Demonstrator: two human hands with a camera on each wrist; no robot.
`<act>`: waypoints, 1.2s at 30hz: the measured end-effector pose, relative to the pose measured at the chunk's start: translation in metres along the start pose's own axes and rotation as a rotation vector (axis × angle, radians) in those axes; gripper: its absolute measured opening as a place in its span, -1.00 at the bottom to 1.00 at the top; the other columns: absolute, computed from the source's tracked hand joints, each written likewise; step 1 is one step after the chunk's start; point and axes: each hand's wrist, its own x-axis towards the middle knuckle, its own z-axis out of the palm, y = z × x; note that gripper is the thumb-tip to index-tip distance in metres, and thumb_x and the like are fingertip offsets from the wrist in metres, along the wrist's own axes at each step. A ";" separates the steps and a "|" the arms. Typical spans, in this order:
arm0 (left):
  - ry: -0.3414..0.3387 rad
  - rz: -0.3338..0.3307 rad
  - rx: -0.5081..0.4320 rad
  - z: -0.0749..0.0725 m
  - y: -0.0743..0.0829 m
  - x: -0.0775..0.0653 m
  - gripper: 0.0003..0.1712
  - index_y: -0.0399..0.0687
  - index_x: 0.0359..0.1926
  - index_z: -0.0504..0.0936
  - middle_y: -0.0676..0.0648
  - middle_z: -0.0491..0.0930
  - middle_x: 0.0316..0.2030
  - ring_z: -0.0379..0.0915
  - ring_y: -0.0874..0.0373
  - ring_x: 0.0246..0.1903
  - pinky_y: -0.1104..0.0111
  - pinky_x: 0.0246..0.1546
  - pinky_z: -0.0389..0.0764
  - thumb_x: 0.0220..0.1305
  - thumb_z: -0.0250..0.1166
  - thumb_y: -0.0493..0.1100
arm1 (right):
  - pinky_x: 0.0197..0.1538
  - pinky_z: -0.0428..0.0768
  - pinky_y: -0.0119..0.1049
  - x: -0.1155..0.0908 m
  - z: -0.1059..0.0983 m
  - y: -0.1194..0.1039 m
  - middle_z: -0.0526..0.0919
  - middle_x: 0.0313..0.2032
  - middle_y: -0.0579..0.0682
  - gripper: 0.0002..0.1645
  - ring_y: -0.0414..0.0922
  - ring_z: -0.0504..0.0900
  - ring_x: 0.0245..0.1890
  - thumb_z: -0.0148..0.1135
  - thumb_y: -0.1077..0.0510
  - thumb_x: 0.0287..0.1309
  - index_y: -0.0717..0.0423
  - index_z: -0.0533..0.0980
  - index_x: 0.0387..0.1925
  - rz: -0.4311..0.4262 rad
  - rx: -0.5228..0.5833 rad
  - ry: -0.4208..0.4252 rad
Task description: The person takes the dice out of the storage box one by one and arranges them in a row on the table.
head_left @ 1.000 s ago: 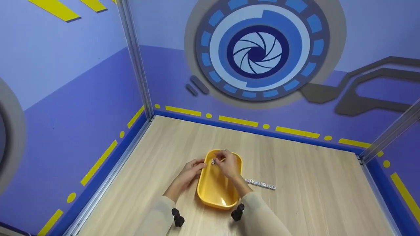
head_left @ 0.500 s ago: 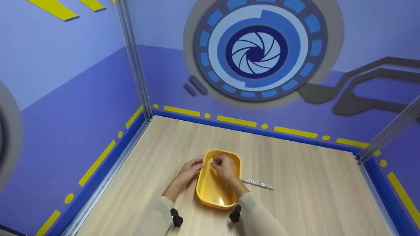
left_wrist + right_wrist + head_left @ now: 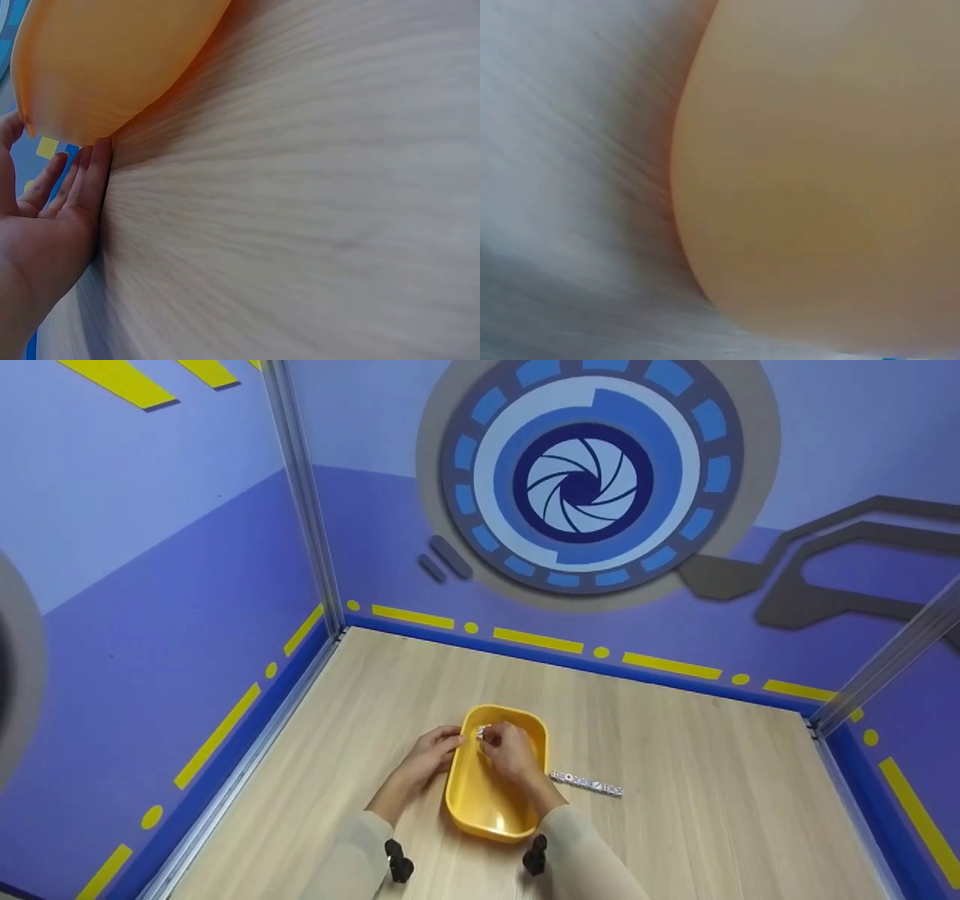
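Beige wood-grain tabletop (image 3: 720, 787) under yellow tray (image 3: 484, 802), blue walls (image 3: 367, 529) around.

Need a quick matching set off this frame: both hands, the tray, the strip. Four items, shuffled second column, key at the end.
Column 1
1. patterned strip
2. left hand
3. tray
4. right hand

Column 2
A. touching the left side of the yellow-orange container
B. yellow-orange, with rounded corners
C. reaching into the container, pinching a small patterned piece
D. lying on the table, to the right of the container

Pairs: 1-D, 2-A, 3-B, 4-C
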 end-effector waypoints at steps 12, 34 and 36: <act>-0.013 0.009 -0.022 -0.001 -0.001 0.002 -0.34 -0.27 0.36 0.33 -0.32 0.43 0.26 0.50 -0.15 0.17 0.13 0.11 0.58 0.40 0.26 0.00 | -0.19 0.61 -0.22 0.000 0.002 0.001 0.69 -0.32 -0.05 -0.84 -0.17 0.59 -0.32 0.38 0.20 0.17 0.14 0.71 -0.20 -0.095 -0.048 0.035; 0.018 0.004 0.011 0.002 -0.001 0.000 -0.41 -0.21 0.33 0.39 -0.26 0.49 0.22 0.54 -0.08 0.13 0.21 0.04 0.63 0.42 0.24 -0.01 | -0.23 0.53 -0.28 -0.001 0.005 0.003 0.61 -0.36 -0.02 -0.88 -0.17 0.50 -0.37 0.40 0.24 0.11 0.11 0.61 -0.30 -0.196 -0.107 -0.100; 0.022 0.001 0.012 0.001 0.000 0.000 -0.42 -0.19 0.32 0.40 -0.23 0.50 0.21 0.54 -0.06 0.13 0.23 0.03 0.63 0.41 0.25 -0.01 | -0.24 0.54 -0.28 -0.001 0.005 0.002 0.61 -0.36 -0.02 -0.89 -0.18 0.50 -0.37 0.40 0.24 0.11 0.10 0.61 -0.30 -0.203 -0.111 -0.111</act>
